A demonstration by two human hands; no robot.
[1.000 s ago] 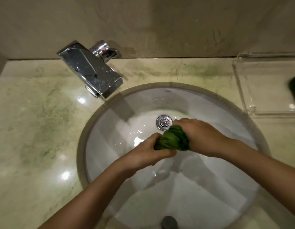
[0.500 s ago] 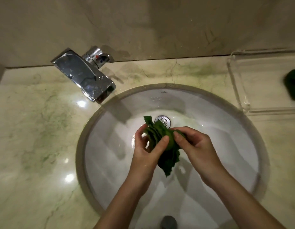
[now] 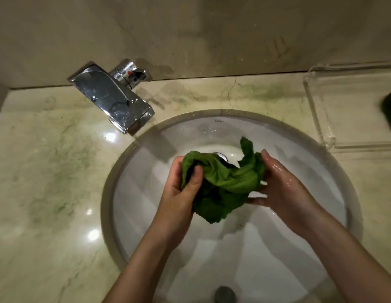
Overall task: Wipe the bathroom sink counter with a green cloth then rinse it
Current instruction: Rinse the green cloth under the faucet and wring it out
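Cloth [image 3: 225,182], one, green, gripped by left hand [image 3: 181,193] and right hand [image 3: 282,186], over one sink [image 3: 245,270], one faucet [image 3: 111,99]

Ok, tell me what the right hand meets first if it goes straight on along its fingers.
The cloth, which the right hand holds; past that, likely the far wall of the basin, though depth is hard to judge.

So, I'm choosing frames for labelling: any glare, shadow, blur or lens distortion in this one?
Head view: dim, warm light; small glare spots on the counter left of the sink; the left hand and right hand throw soft shadows into it; wide-angle stretch shows toward the frame's edges; the green cloth is sharp; the dark green thing at the right edge is blurred and cut off.
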